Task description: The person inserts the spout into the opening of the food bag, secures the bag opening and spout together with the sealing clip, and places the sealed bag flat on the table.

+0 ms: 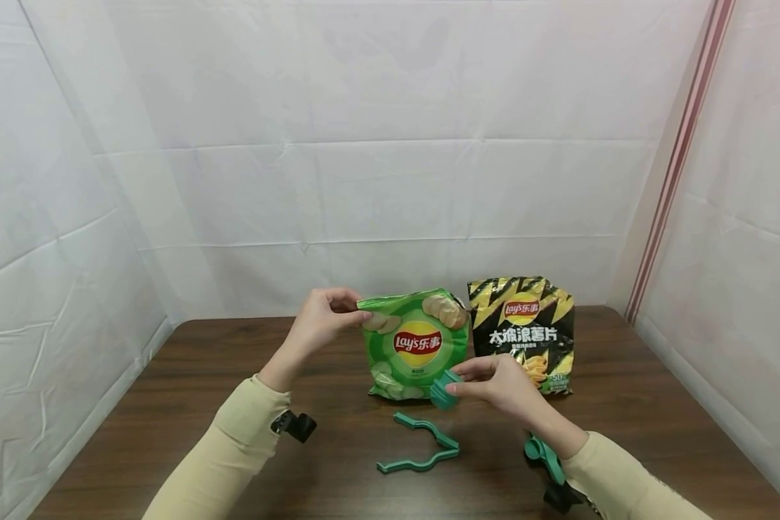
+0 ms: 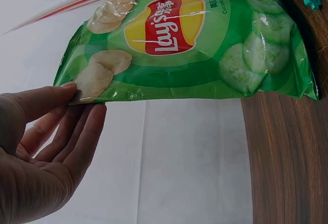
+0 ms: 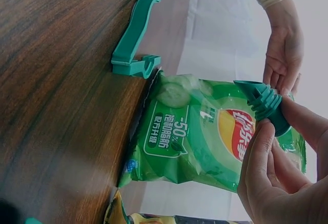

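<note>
A green Lay's chip bag (image 1: 451, 343) stands upright on the table, in the middle of the head view. My left hand (image 1: 318, 323) pinches its upper left corner between thumb and fingers, which the left wrist view shows closely. In front of the bag's lower right part, my right hand (image 1: 503, 386) pinches a small teal plastic spout (image 3: 266, 106) with ridges like a screw thread and a slanted tip. An unfolded teal bag clip (image 1: 451, 448) lies on the table before the bag, with a round notch at its hinge end in the right wrist view.
A black and yellow Lay's bag (image 1: 487, 318) stands to the right, close beside the green one. Another teal clip piece with a round cap (image 1: 534, 448) lies under my right wrist, partly hidden. White cloth walls (image 1: 390, 195) border the brown wooden table (image 1: 188, 375).
</note>
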{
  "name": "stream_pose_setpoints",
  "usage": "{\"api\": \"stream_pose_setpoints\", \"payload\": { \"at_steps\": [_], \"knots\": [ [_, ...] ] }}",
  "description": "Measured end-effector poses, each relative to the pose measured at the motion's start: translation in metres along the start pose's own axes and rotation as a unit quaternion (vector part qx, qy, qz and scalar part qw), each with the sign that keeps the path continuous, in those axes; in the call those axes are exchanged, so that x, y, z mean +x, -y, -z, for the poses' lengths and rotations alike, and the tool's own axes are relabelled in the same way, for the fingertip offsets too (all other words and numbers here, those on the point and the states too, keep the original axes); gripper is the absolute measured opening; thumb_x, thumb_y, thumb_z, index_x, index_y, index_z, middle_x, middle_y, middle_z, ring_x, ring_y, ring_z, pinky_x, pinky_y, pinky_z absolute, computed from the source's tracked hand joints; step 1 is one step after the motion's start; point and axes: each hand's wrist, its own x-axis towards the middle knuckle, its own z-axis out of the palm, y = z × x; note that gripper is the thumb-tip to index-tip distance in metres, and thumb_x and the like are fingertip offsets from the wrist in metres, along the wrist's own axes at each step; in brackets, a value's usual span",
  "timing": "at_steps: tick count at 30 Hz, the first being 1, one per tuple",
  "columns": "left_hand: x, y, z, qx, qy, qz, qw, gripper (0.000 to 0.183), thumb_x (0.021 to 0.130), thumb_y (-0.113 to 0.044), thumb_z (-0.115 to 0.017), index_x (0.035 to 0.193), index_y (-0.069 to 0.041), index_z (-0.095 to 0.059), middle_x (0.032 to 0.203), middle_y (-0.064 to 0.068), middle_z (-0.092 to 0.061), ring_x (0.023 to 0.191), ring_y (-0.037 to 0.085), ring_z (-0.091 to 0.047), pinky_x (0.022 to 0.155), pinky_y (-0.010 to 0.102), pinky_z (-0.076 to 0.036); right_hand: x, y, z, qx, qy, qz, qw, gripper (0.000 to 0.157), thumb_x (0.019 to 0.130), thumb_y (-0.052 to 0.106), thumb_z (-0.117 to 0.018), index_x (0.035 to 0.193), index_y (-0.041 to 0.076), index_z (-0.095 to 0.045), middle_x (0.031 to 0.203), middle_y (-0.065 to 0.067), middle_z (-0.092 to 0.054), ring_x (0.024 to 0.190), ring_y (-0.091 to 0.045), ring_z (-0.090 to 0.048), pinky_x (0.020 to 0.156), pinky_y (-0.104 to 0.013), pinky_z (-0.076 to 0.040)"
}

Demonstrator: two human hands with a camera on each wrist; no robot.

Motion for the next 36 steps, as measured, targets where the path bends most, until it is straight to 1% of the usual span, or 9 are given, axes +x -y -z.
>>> {"api": "stream_pose_setpoints", "payload": {
  "at_steps": [11,15,18,23,25,29,31,35,36],
  "knots": [
    [-0.001,0.002,0.001,-0.012,0.009,-0.017,0.9997,0.019,0.085,-0.011,-0.071,0.099,0.002,-0.069,0.087,0.021,-0.069,0.068,0.010,-0.062,0.066,0.032,-0.052,0.002,0.002,0.007,0.024,-0.009,0.001,1.000,0.035,0.077,0.031,-0.078,0.105,0.010,-0.072,0.093,-0.006,-0.071,0.083,-0.018,-0.065,0.069,-0.034,-0.052],
    [0.000,0.003,0.001,-0.011,0.011,-0.019,0.9997,0.016,0.085,-0.010,-0.071,0.097,0.001,-0.070,0.085,0.019,-0.069,0.068,0.011,-0.062,0.066,0.031,-0.053,0.003,0.004,0.012,0.015,-0.021,-0.009,1.000,0.036,0.077,0.037,-0.078,0.106,0.015,-0.072,0.096,-0.004,-0.070,0.089,-0.017,-0.065,0.073,-0.034,-0.051],
    [0.000,0.004,0.002,-0.010,0.010,-0.022,0.9996,0.014,0.085,-0.010,-0.071,0.095,-0.001,-0.070,0.083,0.016,-0.070,0.068,0.012,-0.064,0.066,0.031,-0.054,0.004,0.004,0.016,0.010,-0.028,-0.007,1.000,0.037,0.078,0.039,-0.077,0.107,0.017,-0.071,0.100,-0.003,-0.070,0.091,-0.018,-0.065,0.073,-0.033,-0.052],
    [0.000,0.006,0.003,-0.010,0.010,-0.021,0.9997,0.011,0.085,-0.010,-0.071,0.094,-0.003,-0.071,0.082,0.013,-0.070,0.069,0.014,-0.065,0.066,0.032,-0.055,0.004,0.006,0.026,0.014,-0.039,0.013,0.999,0.036,0.080,0.036,-0.075,0.109,0.015,-0.070,0.099,-0.007,-0.070,0.080,-0.019,-0.064,0.065,-0.036,-0.052],
    [0.000,0.007,0.005,-0.013,0.012,-0.019,0.9997,0.011,0.085,-0.010,-0.071,0.094,-0.003,-0.071,0.082,0.013,-0.070,0.069,0.014,-0.065,0.066,0.033,-0.055,0.005,0.008,0.029,0.010,-0.047,0.017,0.999,0.037,0.080,0.037,-0.075,0.110,0.015,-0.070,0.100,-0.007,-0.070,0.081,-0.017,-0.063,0.067,-0.038,-0.052],
    [-0.001,0.008,0.008,-0.020,0.014,-0.019,0.9995,0.012,0.085,-0.010,-0.071,0.094,-0.002,-0.071,0.082,0.015,-0.070,0.069,0.015,-0.065,0.067,0.034,-0.055,0.006,0.010,0.034,0.004,-0.059,0.018,0.998,0.040,0.079,0.041,-0.075,0.109,0.017,-0.070,0.102,-0.004,-0.071,0.092,-0.017,-0.064,0.077,-0.042,-0.051],
    [-0.002,0.009,0.009,-0.021,0.014,-0.019,0.9995,0.012,0.085,-0.010,-0.071,0.095,-0.002,-0.071,0.083,0.016,-0.070,0.070,0.017,-0.066,0.067,0.034,-0.055,0.007,0.012,0.036,0.007,-0.063,0.016,0.998,0.040,0.079,0.042,-0.075,0.109,0.017,-0.070,0.102,-0.004,-0.071,0.094,-0.017,-0.063,0.078,-0.040,-0.050],
    [-0.003,0.010,0.011,-0.020,0.012,-0.017,0.9996,0.013,0.085,-0.010,-0.071,0.094,-0.002,-0.071,0.082,0.016,-0.070,0.076,0.033,-0.066,0.067,0.034,-0.055,0.009,0.014,0.040,0.011,-0.076,0.032,0.997,0.039,0.080,0.040,-0.074,0.110,0.015,-0.070,0.105,-0.005,-0.071,0.097,-0.018,-0.064,0.080,-0.038,-0.050],
    [-0.003,0.010,0.011,-0.020,0.013,-0.015,0.9996,0.013,0.085,-0.010,-0.071,0.095,-0.001,-0.071,0.083,0.017,-0.070,0.076,0.034,-0.066,0.067,0.034,-0.055,0.010,0.015,0.042,0.010,-0.080,0.035,0.996,0.038,0.081,0.039,-0.074,0.110,0.015,-0.070,0.107,-0.006,-0.070,0.098,-0.018,-0.064,0.080,-0.038,-0.050]
  ]
}}
